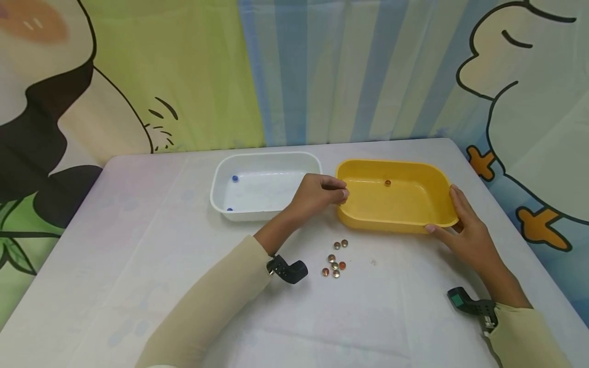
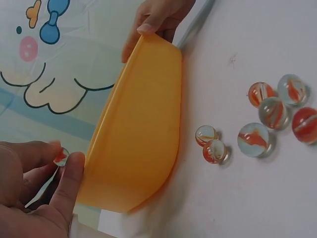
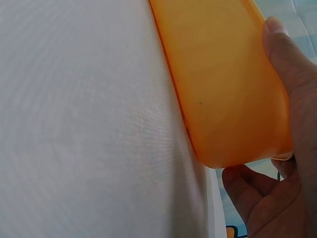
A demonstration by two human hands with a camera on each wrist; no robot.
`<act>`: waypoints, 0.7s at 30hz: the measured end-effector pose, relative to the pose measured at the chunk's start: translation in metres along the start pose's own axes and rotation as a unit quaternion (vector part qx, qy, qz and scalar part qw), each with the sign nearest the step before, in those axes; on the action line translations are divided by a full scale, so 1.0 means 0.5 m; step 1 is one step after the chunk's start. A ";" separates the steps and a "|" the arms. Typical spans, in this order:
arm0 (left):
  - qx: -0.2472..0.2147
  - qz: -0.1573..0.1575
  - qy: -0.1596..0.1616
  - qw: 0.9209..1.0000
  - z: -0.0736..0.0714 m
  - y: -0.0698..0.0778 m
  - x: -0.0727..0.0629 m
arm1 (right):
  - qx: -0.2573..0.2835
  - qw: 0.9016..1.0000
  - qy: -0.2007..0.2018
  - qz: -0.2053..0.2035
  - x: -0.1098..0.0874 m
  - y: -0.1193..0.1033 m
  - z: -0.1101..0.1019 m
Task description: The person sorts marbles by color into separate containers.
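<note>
My left hand (image 1: 315,196) is at the left rim of the yellow tray (image 1: 407,209). In the left wrist view its thumb and finger pinch a clear marble with an orange-red swirl (image 2: 61,157). My right hand (image 1: 474,240) holds the tray's right end, thumb at the near rim and fingers around the outer side; the right wrist view shows this grip too. One orange-brown marble (image 1: 387,183) lies inside the yellow tray. On the cloth in front of it are several clear marbles with orange and red swirls (image 2: 254,140), loosely grouped.
To the left stands a white tray (image 1: 267,215) with a blue marble (image 1: 235,178) and another blue marble (image 1: 229,209) in it. A white cloth (image 1: 152,255) covers the table, and a printed curtain (image 1: 294,71) hangs behind its back edge.
</note>
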State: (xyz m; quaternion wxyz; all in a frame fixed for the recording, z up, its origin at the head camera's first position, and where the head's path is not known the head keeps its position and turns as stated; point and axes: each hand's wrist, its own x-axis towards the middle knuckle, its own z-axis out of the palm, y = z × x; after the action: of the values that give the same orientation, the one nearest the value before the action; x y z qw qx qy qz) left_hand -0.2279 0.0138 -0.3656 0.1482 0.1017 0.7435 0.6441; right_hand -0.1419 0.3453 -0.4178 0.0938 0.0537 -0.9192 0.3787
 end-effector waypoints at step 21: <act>0.039 -0.050 0.070 0.996 0.012 0.013 0.020 | 0.003 1.000 0.003 -0.009 0.000 0.004 0.002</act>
State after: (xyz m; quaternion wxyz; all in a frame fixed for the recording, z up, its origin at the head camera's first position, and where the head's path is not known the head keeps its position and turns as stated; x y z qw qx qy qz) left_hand -0.2353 0.0235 -0.3607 0.1236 0.0244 0.7807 0.6120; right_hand -0.1424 0.3458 -0.4199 0.0998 0.0611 -0.9174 0.3805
